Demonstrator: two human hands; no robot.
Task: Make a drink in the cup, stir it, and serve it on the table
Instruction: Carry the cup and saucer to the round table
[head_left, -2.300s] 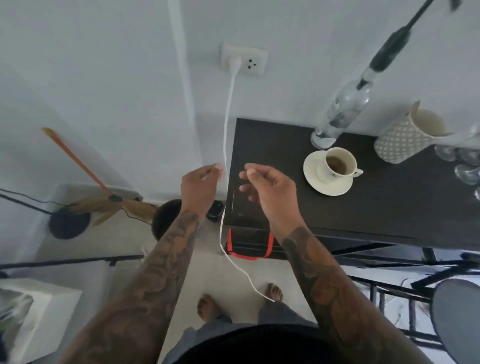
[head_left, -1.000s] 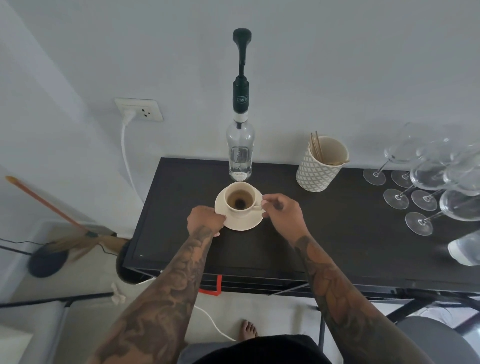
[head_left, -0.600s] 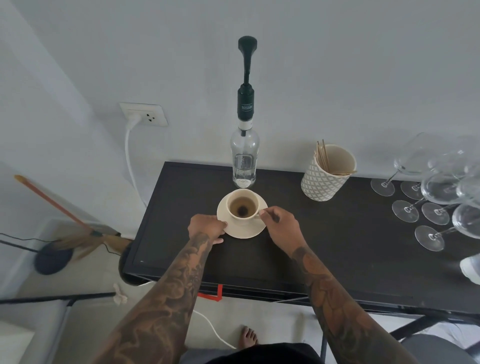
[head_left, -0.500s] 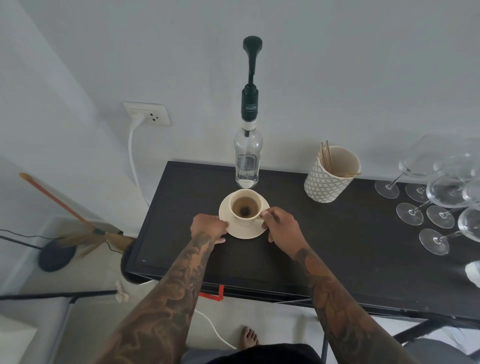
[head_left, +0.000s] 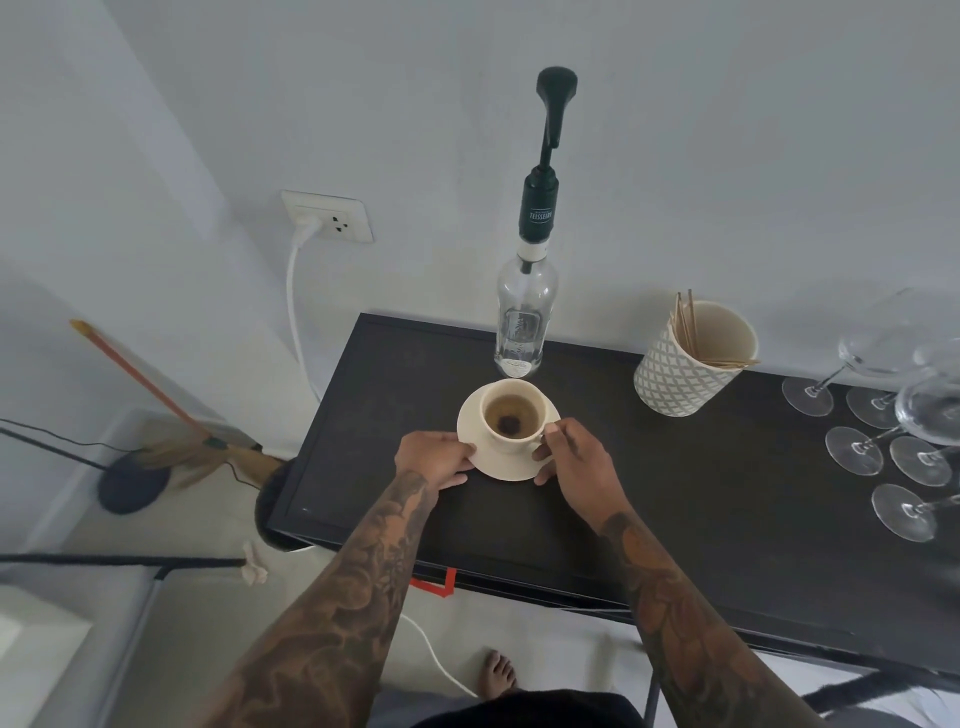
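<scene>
A cream cup (head_left: 511, 415) holding pale brown liquid with a dark lump at its bottom stands on a cream saucer (head_left: 506, 462) on the black table (head_left: 675, 488). My left hand (head_left: 434, 460) grips the saucer's left rim. My right hand (head_left: 574, 462) holds the saucer's right rim, with thumb and forefinger at the cup's handle. A clear pump bottle (head_left: 524, 322) with a dark green pump head stands just behind the cup.
A patterned white holder (head_left: 685, 364) with wooden stir sticks stands to the right of the bottle. Several wine glasses (head_left: 893, 431) lie and stand at the table's right end. A white cable (head_left: 296, 312) runs from the wall socket (head_left: 327, 215). A broom (head_left: 171, 415) leans at the left.
My hands came from the table's left end onto the saucer. Over the last second they stay on the saucer and cup, with only small shifts of the view.
</scene>
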